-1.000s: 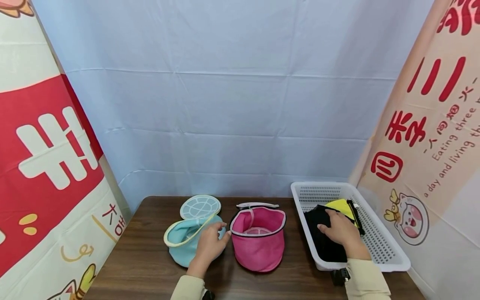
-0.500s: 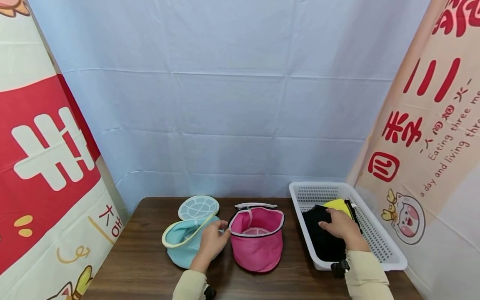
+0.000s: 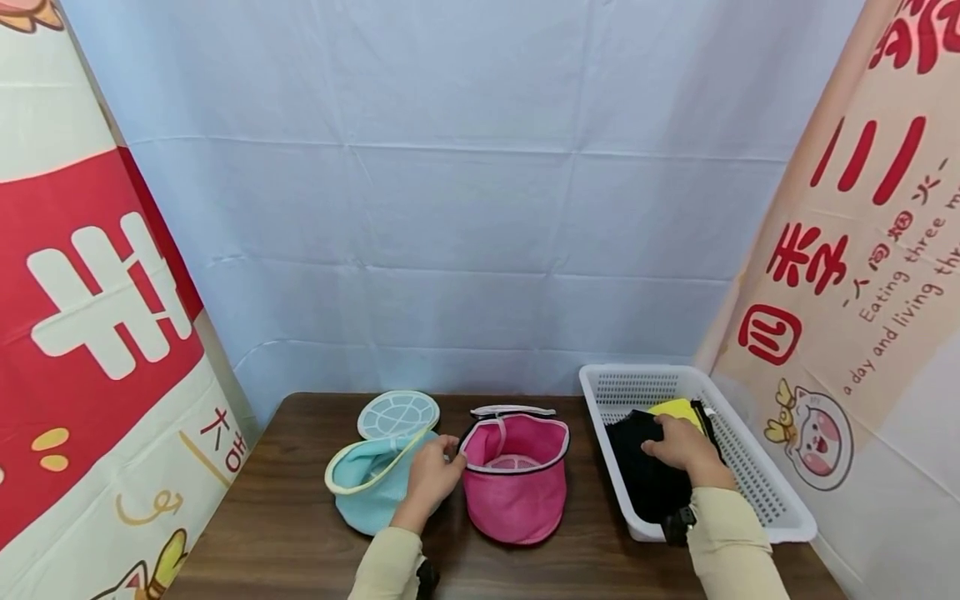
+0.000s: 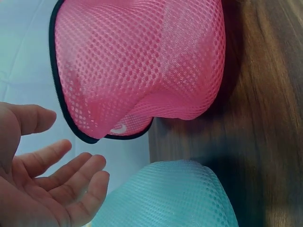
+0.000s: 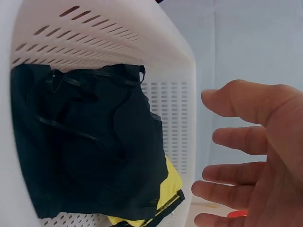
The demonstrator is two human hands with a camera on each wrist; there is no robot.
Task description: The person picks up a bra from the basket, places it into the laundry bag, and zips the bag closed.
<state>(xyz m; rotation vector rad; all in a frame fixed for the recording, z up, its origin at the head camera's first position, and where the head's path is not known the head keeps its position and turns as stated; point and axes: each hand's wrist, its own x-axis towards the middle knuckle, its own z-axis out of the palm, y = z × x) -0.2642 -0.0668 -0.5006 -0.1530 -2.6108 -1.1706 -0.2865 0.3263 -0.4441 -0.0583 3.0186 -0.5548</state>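
A pink mesh laundry bag (image 3: 517, 500) with a black zipped rim stands with its mouth open mid-table. To its left is a light-blue mesh bag (image 3: 371, 504) with a yellow rim. My left hand (image 3: 435, 472) is between the two, at the pink bag's left rim; in the left wrist view its fingers (image 4: 71, 187) are relaxed and apart from the rim. My right hand (image 3: 684, 447) hovers over a white basket (image 3: 783, 500), fingers (image 5: 236, 175) spread and holding nothing. Inside the basket lie folded black clothing (image 5: 94, 142) and a yellow item (image 5: 171, 184) with a black edge.
The light-blue bag's round lid (image 3: 398, 414) lies folded back behind it. The pink bag's lid (image 3: 514, 410) is folded back too. All stand on a dark wooden table (image 3: 262, 508), with a pale blue cloth (image 3: 465, 208) hanging behind.
My left hand has shifted slightly right, toward the pink bag's rim. My right hand stays over the basket with little movement. The bags and the basket's contents look unchanged.
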